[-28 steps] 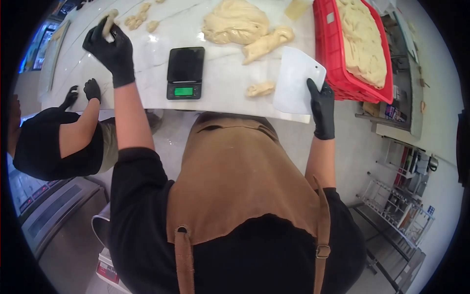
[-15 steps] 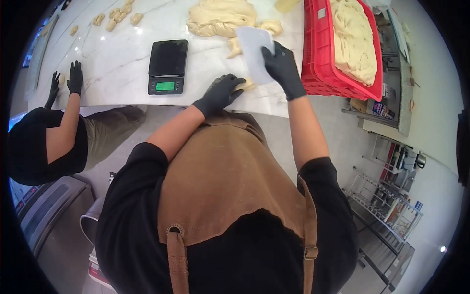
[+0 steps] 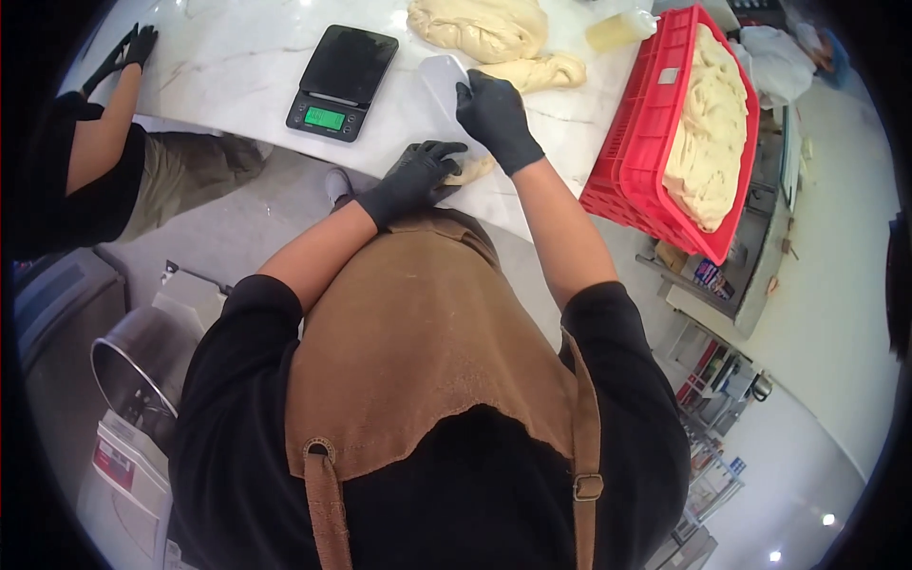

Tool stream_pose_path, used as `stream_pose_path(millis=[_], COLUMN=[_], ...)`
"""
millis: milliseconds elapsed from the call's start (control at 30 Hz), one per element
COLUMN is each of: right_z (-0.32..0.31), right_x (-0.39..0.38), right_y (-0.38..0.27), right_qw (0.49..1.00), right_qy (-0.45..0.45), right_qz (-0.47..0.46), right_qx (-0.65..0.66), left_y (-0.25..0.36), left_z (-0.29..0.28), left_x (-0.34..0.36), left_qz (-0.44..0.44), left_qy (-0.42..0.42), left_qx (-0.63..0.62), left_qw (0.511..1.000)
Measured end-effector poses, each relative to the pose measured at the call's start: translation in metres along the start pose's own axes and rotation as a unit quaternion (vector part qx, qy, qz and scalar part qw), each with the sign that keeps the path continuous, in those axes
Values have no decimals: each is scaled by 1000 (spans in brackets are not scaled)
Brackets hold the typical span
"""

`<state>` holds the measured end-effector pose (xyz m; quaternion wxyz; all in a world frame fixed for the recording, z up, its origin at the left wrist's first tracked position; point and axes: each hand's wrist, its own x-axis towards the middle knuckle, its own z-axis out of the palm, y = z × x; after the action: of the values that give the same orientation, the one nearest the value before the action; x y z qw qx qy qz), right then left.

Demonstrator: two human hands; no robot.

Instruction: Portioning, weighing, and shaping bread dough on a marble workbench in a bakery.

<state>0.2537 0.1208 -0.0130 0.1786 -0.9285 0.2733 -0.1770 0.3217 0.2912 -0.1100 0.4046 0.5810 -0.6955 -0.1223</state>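
My left hand (image 3: 418, 178), in a black glove, is curled over a small piece of dough (image 3: 473, 171) at the table's near edge, gripping it. In my right hand (image 3: 494, 116), also gloved in black, a white dough scraper (image 3: 443, 87) is held, tilted over the marble table. Just beyond it lies a long strip of dough (image 3: 543, 72), beside a large smooth mound of dough (image 3: 480, 27). Left of the scraper rests a black kitchen scale (image 3: 344, 81) with a lit green display; its dark platform carries nothing.
A red plastic crate (image 3: 632, 133) filled with dough (image 3: 711, 133) stands to the right. Near it is a pale yellowish container (image 3: 617, 30). A co-worker's gloved hands (image 3: 128, 52) are at the table's left end. A metal mixing bowl (image 3: 133, 366) stands lower left.
The whole view has turned, bringing the crate lower and the scale higher. My right hand has swung the scraper to the dough strip's left, and its face now slants. My left hand stays on the small dough piece.
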Motion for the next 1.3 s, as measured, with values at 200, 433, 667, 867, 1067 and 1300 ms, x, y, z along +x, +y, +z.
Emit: stream_pose_path(millis=[200, 433, 667, 867, 1067, 1300], right_z=[-2, -17, -30, -2, -20, -94], right_x=[2, -7, -27, -74, -31, -91], right_y=[-4, -10, -4, 6, 22, 58], right_qw=[1000, 996, 995, 996, 968, 914], right_qy=[-3, 26, 31, -61, 103, 147], right_qz=[-23, 5, 78, 48, 170, 264], right_qx=[6, 83, 60, 36, 150, 271], left_y=[2, 8, -2, 10, -3, -93], left_z=[9, 5, 19, 14, -34, -130], left_x=[-12, -17, -22, -18, 9, 45], left_qz=[-82, -84, -51, -87, -184, -217], left_qy=[-59, -69, 17, -9, 83, 275], left_qx=[-11, 15, 1, 41, -70, 272], left_qw=[995, 994, 999, 995, 977, 896])
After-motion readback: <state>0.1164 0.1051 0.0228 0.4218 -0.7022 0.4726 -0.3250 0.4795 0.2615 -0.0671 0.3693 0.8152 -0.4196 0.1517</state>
